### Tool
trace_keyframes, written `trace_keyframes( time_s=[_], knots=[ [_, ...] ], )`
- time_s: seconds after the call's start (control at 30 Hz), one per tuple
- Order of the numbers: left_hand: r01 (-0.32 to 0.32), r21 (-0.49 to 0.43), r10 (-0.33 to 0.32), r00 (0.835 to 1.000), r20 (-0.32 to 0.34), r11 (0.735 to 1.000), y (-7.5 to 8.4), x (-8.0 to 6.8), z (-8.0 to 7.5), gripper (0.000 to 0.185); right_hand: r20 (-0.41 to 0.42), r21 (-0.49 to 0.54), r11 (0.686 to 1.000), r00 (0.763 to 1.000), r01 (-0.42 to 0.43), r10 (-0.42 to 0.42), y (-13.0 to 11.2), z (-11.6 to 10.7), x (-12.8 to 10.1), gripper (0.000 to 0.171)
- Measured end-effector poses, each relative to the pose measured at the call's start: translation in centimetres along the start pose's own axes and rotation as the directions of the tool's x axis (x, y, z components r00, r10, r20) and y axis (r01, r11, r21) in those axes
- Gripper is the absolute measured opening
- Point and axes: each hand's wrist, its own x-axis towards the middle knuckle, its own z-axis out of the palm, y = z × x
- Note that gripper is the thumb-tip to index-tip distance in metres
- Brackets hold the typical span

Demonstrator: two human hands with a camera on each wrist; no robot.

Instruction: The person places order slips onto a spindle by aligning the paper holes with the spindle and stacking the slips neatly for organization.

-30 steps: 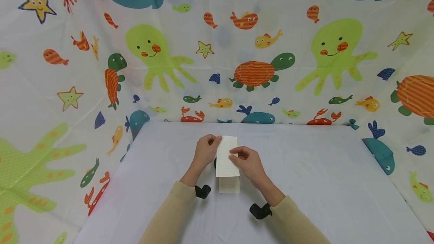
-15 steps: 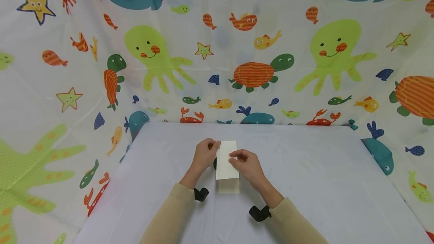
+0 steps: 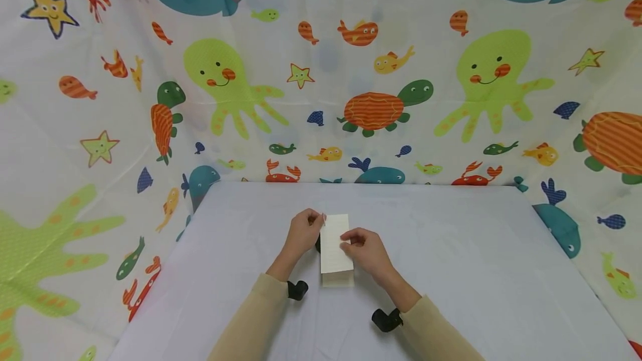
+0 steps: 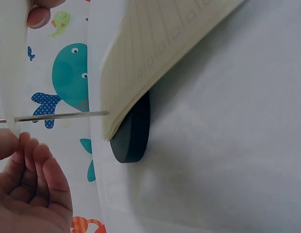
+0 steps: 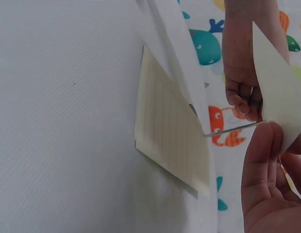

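My left hand (image 3: 303, 230) pinches the left edge of a cream slip of lined paper (image 3: 335, 247). On the slip's right edge are the thumb and fingertips of my right hand (image 3: 368, 252), also pinching it. A thin metal spike (image 4: 63, 116) rises from a round black base (image 4: 131, 138) and meets the slip near my left fingertips; in the left wrist view some of it shows past the slip. Low on the spike sits a stack of similar slips (image 5: 170, 126), its near end (image 3: 338, 280) showing under the raised slip in the head view.
A white cloth covers the table (image 3: 451, 261). Behind it hangs a curtain (image 3: 281, 82) printed with sea animals. Black wrist cameras (image 3: 297, 290) sit by both beige sleeves (image 3: 251, 316).
Both hands have moved down and nearer with the slip. It now covers more of the stack underneath. Both hands keep their pinch.
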Motion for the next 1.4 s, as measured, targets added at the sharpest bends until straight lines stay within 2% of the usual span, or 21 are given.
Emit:
trace_keyframes(
  time_s=[0.2,0.5,0.8,1.1,1.4],
  knots=[
    [0.004,0.002,-0.004,1.0,-0.002,1.0,-0.3,0.0,0.2,0.022,0.017,-0.067,0.998,1.0,0.0,0.001,0.3,-0.1,-0.2,0.013],
    [0.057,0.02,-0.058,0.998,0.019,0.998,-1.4,0.2,0.7,0.019,0.055,-0.116,0.992,0.998,0.05,-0.044,1.2,-0.2,-0.6,0.012],
    [-0.018,0.03,0.016,0.999,0.05,0.999,-2.6,0.2,1.0,0.018,0.093,-0.158,0.983,0.993,0.091,-0.077,1.9,0.1,-0.8,0.012],
    [-0.024,0.073,0.018,0.996,0.084,0.997,-3.1,0.5,1.5,0.016,0.097,-0.265,0.947,0.982,0.181,-0.16,2.7,0.4,-0.7,0.013],
    [-0.031,0.155,0.013,0.993,0.117,0.987,-3.1,0.7,1.5,0.015,0.127,-0.314,0.93,0.979,0.19,-0.157,2.7,0.4,-0.6,0.012]
  ],
)
